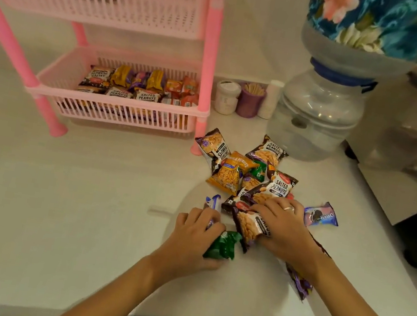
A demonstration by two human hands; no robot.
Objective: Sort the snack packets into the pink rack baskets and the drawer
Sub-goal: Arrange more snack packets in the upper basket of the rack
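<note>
Left hand (pixel 194 233): clenched on crinkled green foil packet (pixel 223 245), gathered for sorting;
Right hand (pixel 283 224): grasping black salted-peanut packet (pixel 248 225), lifting from pile

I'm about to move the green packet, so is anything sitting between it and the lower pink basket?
Nothing visible. The counter from the green packet in the left hand to the lower pink basket looks bare; the packet pile sits right of that path.

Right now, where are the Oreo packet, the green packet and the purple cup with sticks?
Oreo packet (pixel 321 215): head view, middle of the wrapper.
Green packet (pixel 223 245): head view, crumpled part showing beside the left hand.
Purple cup (pixel 248 105): head view, front wall below the sticks.
</note>
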